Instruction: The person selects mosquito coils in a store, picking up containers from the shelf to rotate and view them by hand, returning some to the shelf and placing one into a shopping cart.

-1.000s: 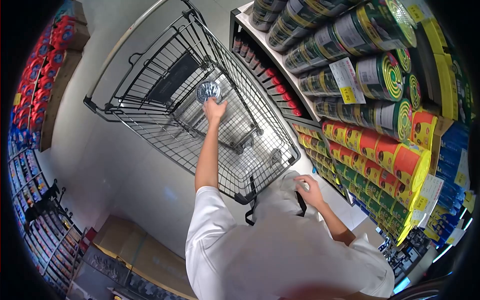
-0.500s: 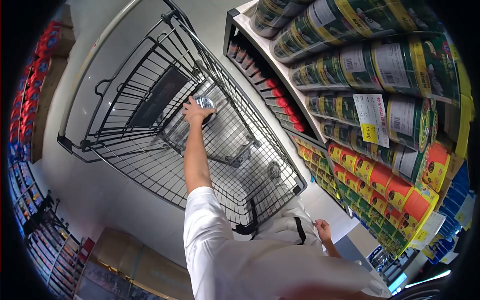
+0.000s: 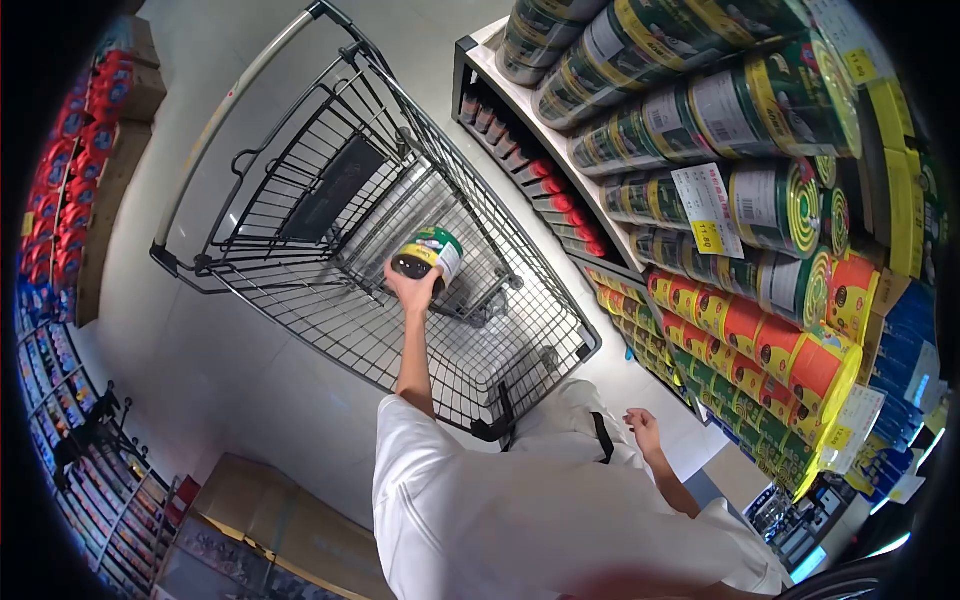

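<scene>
Inside the wire shopping cart (image 3: 350, 300), my left hand (image 3: 411, 289) is closed around a round tin (image 3: 430, 250). The tin has a green and yellow label with a white panel and a dark end facing me. It is tilted and held above the cart's wire floor, nearer to me than the grid. My right hand (image 3: 643, 430) hangs low beside my body, right of the cart's near end. Its fingers are loosely bent and a little apart, with nothing visible in them.
Right of the cart, a shelf holds stacked green tins (image 3: 700, 120), red-capped bottles (image 3: 550, 190) and red-yellow packs (image 3: 750, 335). A price card (image 3: 707, 210) hangs there. Red goods (image 3: 75, 190) line the far left; a large cardboard box (image 3: 270, 510) stands at lower left.
My left hand has lifted the tin from lower in the cart toward me and turned it, so its green label now shows. My right hand has shifted slightly upward in view, its fingers looser.
</scene>
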The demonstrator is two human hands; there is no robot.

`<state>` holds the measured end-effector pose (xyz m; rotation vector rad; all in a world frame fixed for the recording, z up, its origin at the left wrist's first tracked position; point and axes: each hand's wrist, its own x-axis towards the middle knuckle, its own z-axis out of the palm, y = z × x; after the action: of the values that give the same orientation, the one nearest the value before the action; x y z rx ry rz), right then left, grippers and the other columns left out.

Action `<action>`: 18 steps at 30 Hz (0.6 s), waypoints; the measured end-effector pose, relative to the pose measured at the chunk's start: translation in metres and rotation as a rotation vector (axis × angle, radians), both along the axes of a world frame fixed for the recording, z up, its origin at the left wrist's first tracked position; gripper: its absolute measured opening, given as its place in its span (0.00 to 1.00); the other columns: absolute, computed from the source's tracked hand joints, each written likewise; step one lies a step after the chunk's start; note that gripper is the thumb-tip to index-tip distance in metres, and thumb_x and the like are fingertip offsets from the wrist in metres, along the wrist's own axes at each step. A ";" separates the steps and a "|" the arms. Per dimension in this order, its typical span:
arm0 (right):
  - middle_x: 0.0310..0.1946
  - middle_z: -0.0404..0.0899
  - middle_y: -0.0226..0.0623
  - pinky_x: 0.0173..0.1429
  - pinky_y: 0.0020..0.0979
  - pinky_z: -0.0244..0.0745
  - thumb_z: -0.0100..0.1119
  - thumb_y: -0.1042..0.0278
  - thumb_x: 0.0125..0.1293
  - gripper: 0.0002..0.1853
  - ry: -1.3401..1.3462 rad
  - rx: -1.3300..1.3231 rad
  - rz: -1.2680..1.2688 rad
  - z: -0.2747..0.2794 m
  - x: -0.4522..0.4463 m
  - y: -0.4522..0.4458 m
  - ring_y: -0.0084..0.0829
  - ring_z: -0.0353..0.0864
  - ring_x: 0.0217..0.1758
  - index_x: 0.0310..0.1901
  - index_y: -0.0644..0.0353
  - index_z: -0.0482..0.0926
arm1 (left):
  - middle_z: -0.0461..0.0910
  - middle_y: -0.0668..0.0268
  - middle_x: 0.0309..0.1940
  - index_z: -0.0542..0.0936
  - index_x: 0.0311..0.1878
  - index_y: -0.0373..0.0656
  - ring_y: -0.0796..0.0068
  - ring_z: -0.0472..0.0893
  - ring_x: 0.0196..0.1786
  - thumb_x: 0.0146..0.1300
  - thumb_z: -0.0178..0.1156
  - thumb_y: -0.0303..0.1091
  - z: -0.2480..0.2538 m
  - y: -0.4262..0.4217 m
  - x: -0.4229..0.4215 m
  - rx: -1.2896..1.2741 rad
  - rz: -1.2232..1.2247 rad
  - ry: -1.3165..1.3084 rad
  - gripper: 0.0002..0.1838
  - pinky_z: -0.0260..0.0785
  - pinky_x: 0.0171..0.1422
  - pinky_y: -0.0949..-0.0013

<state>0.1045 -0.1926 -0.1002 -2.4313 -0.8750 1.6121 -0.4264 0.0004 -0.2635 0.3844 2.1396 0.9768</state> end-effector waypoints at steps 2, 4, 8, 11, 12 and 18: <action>0.38 0.83 0.33 0.48 0.27 0.73 0.50 0.68 0.64 0.14 0.014 0.015 0.011 0.001 -0.003 0.009 0.25 0.81 0.44 0.48 0.63 0.78 | 0.53 0.50 0.66 0.47 0.70 0.42 0.53 0.60 0.67 0.40 0.73 0.32 0.014 -0.032 0.012 0.225 0.159 -0.294 0.56 0.60 0.68 0.56; 0.38 0.83 0.33 0.49 0.27 0.73 0.50 0.68 0.65 0.13 0.042 0.077 -0.001 0.004 -0.012 0.017 0.25 0.80 0.44 0.48 0.62 0.77 | 0.54 0.55 0.67 0.46 0.71 0.49 0.55 0.62 0.66 0.45 0.70 0.34 0.062 -0.052 0.029 0.279 0.317 -0.523 0.53 0.61 0.67 0.55; 0.40 0.83 0.33 0.50 0.27 0.73 0.51 0.67 0.66 0.13 0.138 0.210 -0.001 0.012 -0.027 0.031 0.23 0.79 0.46 0.50 0.61 0.77 | 0.57 0.61 0.66 0.48 0.71 0.54 0.59 0.64 0.65 0.47 0.66 0.39 0.115 -0.079 0.055 0.478 0.331 -0.674 0.49 0.62 0.66 0.52; 0.42 0.83 0.34 0.51 0.25 0.72 0.52 0.69 0.67 0.13 0.232 0.332 0.050 0.024 -0.044 0.042 0.23 0.79 0.46 0.50 0.63 0.76 | 0.71 0.65 0.58 0.60 0.68 0.49 0.62 0.72 0.59 0.46 0.64 0.45 0.135 -0.085 0.079 0.775 0.303 -0.909 0.43 0.66 0.61 0.48; 0.43 0.83 0.35 0.53 0.26 0.72 0.53 0.71 0.67 0.13 0.304 0.414 0.084 0.027 -0.048 0.046 0.23 0.79 0.47 0.51 0.64 0.76 | 0.71 0.65 0.58 0.60 0.68 0.49 0.62 0.72 0.59 0.46 0.64 0.45 0.148 -0.084 0.088 0.789 0.280 -0.912 0.43 0.66 0.61 0.48; 0.49 0.79 0.37 0.58 0.27 0.70 0.55 0.74 0.67 0.13 0.575 0.696 0.088 0.119 -0.090 0.068 0.25 0.77 0.53 0.52 0.65 0.74 | 0.66 0.62 0.64 0.57 0.70 0.44 0.63 0.69 0.64 0.46 0.64 0.45 0.227 -0.077 0.158 1.009 -0.098 -0.890 0.47 0.61 0.69 0.54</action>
<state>0.0147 -0.1247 0.0187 -1.3909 -1.1716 1.5464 -0.2689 -0.0762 -0.0364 0.3990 0.7346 1.7105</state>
